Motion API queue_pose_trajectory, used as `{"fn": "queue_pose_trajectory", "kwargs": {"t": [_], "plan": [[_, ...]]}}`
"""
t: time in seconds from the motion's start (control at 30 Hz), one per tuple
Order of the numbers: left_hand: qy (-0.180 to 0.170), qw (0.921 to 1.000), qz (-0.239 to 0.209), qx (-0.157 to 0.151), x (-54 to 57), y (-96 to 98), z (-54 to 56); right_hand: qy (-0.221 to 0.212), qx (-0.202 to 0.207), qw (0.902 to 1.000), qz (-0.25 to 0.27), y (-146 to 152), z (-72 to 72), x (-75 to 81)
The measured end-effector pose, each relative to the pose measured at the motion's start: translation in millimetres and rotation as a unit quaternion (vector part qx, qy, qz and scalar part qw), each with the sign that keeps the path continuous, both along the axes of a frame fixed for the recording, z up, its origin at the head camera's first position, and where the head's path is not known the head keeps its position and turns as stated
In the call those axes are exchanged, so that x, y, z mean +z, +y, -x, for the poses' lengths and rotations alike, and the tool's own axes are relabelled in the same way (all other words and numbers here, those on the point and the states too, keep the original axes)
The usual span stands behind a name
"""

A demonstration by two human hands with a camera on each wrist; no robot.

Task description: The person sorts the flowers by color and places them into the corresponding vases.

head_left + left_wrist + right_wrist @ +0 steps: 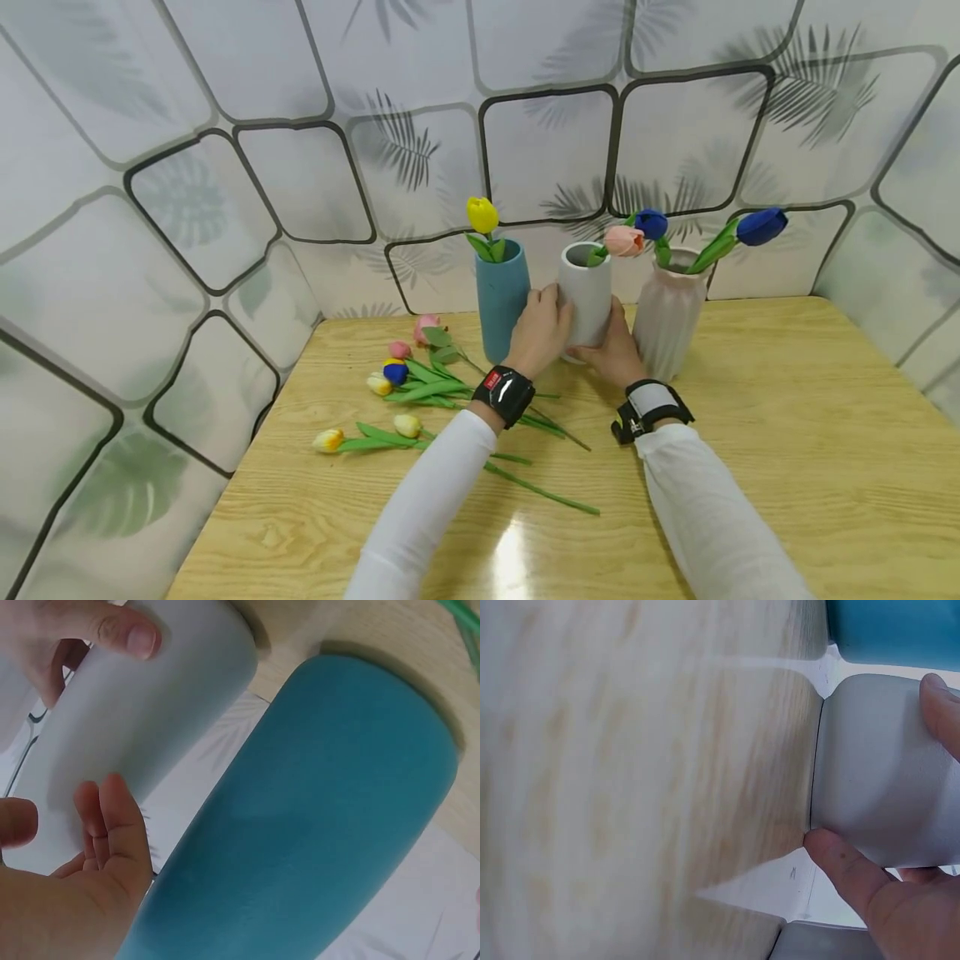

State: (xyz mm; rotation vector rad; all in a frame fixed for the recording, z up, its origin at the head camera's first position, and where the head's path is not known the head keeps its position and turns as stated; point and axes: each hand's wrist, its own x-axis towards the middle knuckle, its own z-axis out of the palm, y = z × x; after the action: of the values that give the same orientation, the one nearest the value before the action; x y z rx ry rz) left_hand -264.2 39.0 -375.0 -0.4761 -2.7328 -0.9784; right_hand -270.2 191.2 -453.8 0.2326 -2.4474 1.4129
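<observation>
A smooth white vase stands upright at the back of the table, with a pale pink tulip leaning out over its right rim. My left hand holds its left side; in the left wrist view, that hand's thumb and fingers lie around the wall. Low on the right side, my right hand grips the same vase, its thumb across the front. In the right wrist view, a fingertip of the right hand is right at the bottom edge of the white vase.
Left of it stands a blue-green vase with a yellow tulip. On the right is a ribbed pinkish vase with blue tulips. Several loose artificial flowers lie on the wooden table at left. A patterned backdrop rises behind.
</observation>
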Motion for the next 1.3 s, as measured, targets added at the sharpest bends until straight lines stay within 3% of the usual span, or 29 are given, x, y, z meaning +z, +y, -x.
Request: {"fn": "queue_pose_trajectory", "kwargs": {"t": [0.2, 0.43, 0.57, 0.67, 0.77, 0.9, 1.0, 1.3], "plan": [[-0.006, 0.9998, -0.007, -0.019, -5.7, -6.3, -4.0, -0.004, -0.003, 1.0, -0.003, 2, 3.0, -2.9], [-0.015, 0.999, 0.029, -0.031, -6.0, -14.5, -10.1, -0.062, 0.007, 0.9974, -0.037, 10, 0.4, -3.4], [-0.009, 0.9969, 0.067, -0.041, 2.9, -28.4, -19.9, -0.109, 0.028, 0.9873, -0.112, 16, -11.2, 5.5], [-0.016, 0.9942, 0.09, -0.057, 4.6, -44.3, -31.4, -0.156, 0.044, 0.977, -0.139, 17, -22.2, 12.4], [-0.044, 0.9901, 0.113, -0.072, -1.0, -60.4, -44.0, -0.188, 0.063, 0.9719, -0.127, 16, -33.4, 16.0], [-0.118, 0.9809, 0.126, -0.09, -11.1, -78.5, -57.1, -0.194, 0.074, 0.9727, -0.103, 16, -47.7, 16.4], [-0.16, 0.9727, 0.136, -0.099, -15.3, -85.9, -60.0, -0.182, 0.077, 0.9751, -0.1, 17, -55.5, 17.5], [-0.205, 0.9562, 0.19, -0.087, -30.0, -94.8, -60.2, -0.169, 0.114, 0.9697, -0.135, 13, -65.8, 20.7]]}}
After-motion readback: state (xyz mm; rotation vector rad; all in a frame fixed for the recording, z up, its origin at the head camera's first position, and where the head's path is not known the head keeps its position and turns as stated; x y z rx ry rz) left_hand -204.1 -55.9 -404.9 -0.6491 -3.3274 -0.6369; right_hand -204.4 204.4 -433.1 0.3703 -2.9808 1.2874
